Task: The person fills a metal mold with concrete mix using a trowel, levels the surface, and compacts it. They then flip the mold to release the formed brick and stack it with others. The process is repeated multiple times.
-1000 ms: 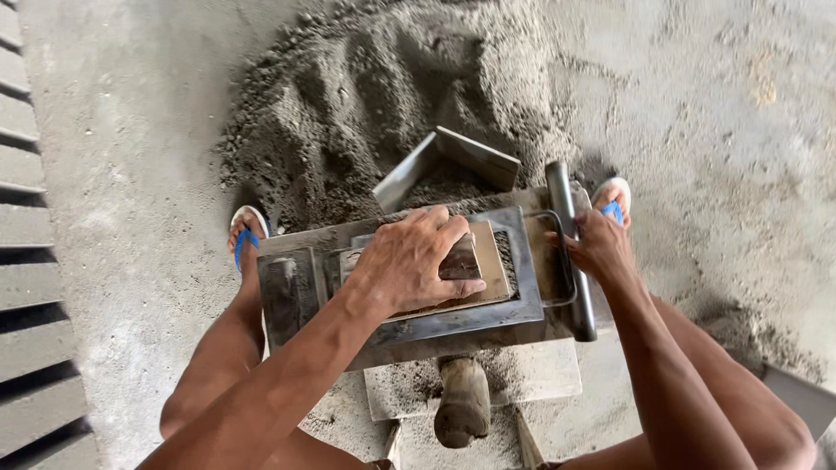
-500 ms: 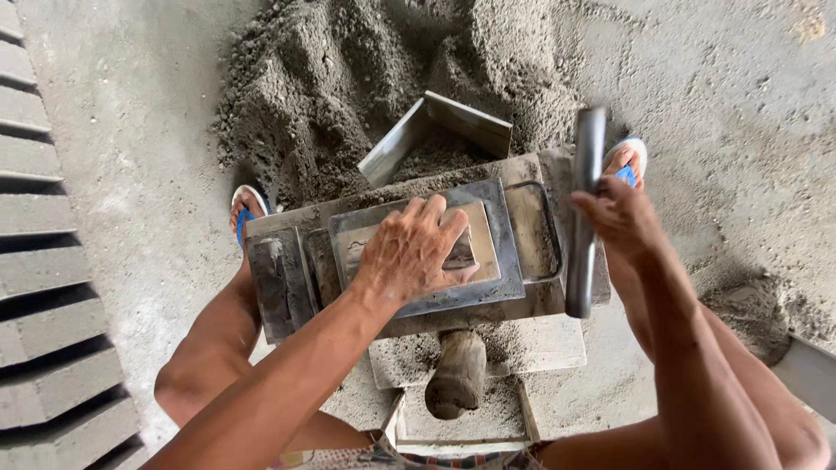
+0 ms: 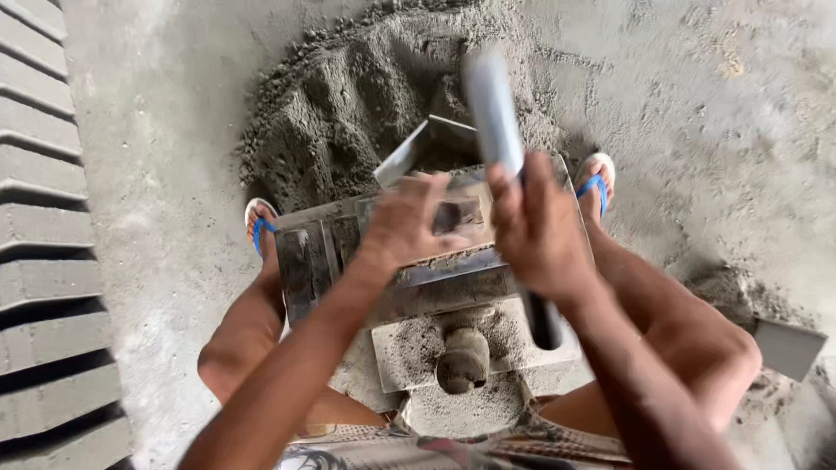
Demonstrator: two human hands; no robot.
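Two bare hands work over a grey metal brick mould (image 3: 383, 261) that sits between the person's knees, in front of a heap of damp sand-cement mix (image 3: 348, 104). Inside the mould's open top lies a flat press plate (image 3: 461, 213), dusted with mix. The left hand (image 3: 409, 222) hovers over that plate with fingers spread, its grip apart and clamped on nothing (whether the fingertips touch the plate is blurred). The right hand (image 3: 540, 231) has its grip closed around a long grey metal lever handle (image 3: 496, 113), which rises from the mould's right side and points up towards the camera. Below the mould a sandy base slab (image 3: 418, 348) carries a rounded, mix-caked knob (image 3: 463, 359). A metal scoop (image 3: 427, 144) leans in the heap just behind the mould. Blue-strapped sandals show on the left foot (image 3: 259, 228) and right foot (image 3: 596, 183), on the concrete floor (image 3: 697, 87). Rows of moulded grey blocks (image 3: 43, 218) line the floor's left edge.
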